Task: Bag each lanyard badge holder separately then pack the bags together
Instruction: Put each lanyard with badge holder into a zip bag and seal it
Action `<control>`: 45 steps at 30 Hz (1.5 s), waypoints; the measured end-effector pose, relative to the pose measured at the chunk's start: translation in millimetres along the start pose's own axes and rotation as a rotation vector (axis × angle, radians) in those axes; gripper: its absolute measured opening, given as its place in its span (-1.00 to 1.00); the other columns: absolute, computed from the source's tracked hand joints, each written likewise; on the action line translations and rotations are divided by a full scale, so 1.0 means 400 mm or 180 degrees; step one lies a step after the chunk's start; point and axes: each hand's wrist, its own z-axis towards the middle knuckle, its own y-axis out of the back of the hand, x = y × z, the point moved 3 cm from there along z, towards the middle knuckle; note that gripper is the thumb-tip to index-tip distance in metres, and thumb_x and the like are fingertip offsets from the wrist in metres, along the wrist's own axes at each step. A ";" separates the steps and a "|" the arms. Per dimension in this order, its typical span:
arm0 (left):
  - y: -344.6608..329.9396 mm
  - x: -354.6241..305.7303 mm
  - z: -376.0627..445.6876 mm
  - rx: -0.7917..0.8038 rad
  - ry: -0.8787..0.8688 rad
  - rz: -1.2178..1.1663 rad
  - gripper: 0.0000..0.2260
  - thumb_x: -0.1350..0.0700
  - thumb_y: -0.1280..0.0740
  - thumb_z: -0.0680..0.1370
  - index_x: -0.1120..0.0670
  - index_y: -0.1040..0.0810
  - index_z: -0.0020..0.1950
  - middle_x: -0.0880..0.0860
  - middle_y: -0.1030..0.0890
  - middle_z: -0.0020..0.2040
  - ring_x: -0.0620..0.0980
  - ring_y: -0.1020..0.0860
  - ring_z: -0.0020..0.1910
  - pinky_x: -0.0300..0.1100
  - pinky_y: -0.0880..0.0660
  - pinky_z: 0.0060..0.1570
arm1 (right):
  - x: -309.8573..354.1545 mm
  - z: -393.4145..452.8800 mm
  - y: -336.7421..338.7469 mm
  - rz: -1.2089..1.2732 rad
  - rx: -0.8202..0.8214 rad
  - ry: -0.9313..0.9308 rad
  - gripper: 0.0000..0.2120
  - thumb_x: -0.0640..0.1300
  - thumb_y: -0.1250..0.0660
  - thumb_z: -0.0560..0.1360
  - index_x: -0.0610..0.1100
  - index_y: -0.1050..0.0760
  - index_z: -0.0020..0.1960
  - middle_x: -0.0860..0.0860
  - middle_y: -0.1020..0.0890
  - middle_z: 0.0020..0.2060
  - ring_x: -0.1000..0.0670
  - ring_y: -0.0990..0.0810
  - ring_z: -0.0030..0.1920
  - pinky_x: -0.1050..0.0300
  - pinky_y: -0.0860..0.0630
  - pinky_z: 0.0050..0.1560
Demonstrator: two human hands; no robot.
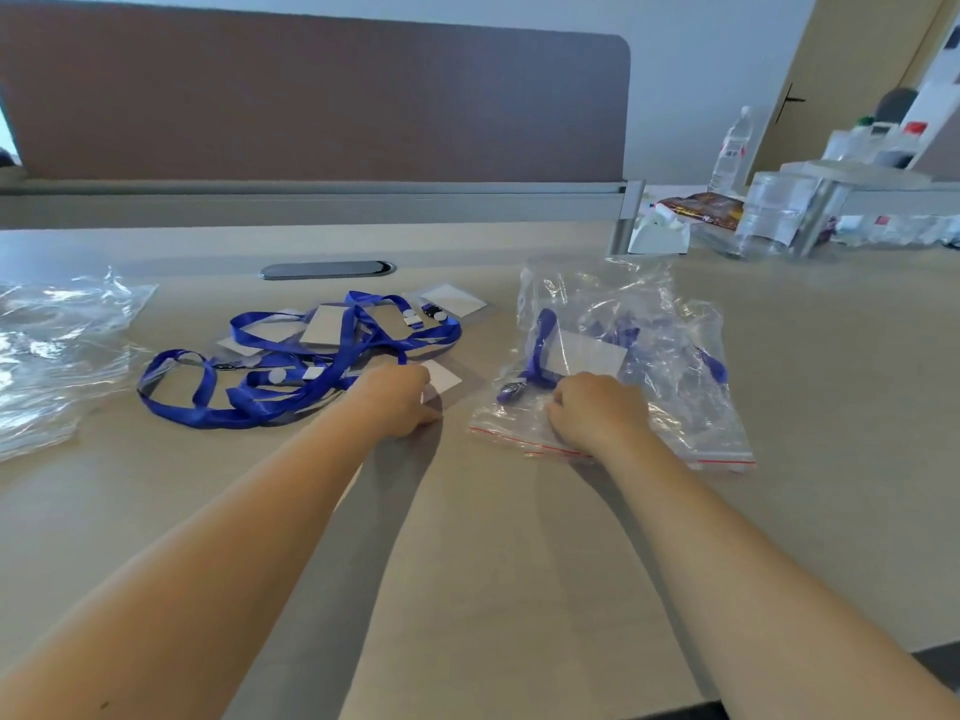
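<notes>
A tangle of blue lanyards [311, 366] with clear badge holders and white cards lies on the desk's middle. My left hand [397, 400] rests on the nearest badge holder [447, 379], fingers curled onto its corner. To the right lies a clear zip bag [639, 356] with a red seal line, holding a blue lanyard and a white card. My right hand [597, 407] presses down on that bag near its sealed edge, fingers bent on the plastic.
A heap of empty clear bags [57, 350] lies at the far left. A grey cable slot [327, 270] sits by the brown divider panel. At the back right stand a water bottle [732, 148], clear containers [779, 215] and packets.
</notes>
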 end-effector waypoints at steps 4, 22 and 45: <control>0.012 -0.015 -0.018 -0.0069 -0.0312 0.0434 -0.68 0.09 -0.15 0.58 0.13 -0.37 0.31 0.11 -0.55 0.07 0.02 -0.52 -0.02 -0.15 -0.45 0.08 | -0.006 0.002 0.013 -0.0088 -0.0099 -0.0131 -0.72 -0.18 -0.05 0.54 -0.16 -0.46 0.14 -0.10 -0.55 0.12 -0.14 -0.48 0.16 0.04 -0.34 0.17; 0.187 0.189 0.130 -0.1616 0.0243 -0.1448 -0.72 0.20 -0.08 0.61 0.21 -0.46 0.23 0.21 -0.57 0.12 0.08 -0.47 -0.08 -0.13 -0.39 -0.08 | 0.171 0.241 0.045 0.1842 -0.0181 0.0046 -0.66 -0.22 -0.14 0.52 -0.22 -0.39 -0.42 -0.13 -0.46 -0.44 -0.08 -0.39 -0.38 0.16 -0.26 -0.41; 0.177 0.241 0.155 -0.1697 0.0702 -0.3511 -0.92 0.18 -0.17 0.59 0.16 -0.42 0.03 0.14 -0.44 0.02 0.08 -0.46 -0.03 -0.08 -0.50 -0.12 | 0.206 0.322 0.070 0.5013 -0.0191 -0.0715 -0.79 -0.46 -0.07 0.48 -0.25 -0.42 -0.17 -0.09 -0.47 -0.44 0.06 -0.43 -0.51 0.29 -0.40 -0.40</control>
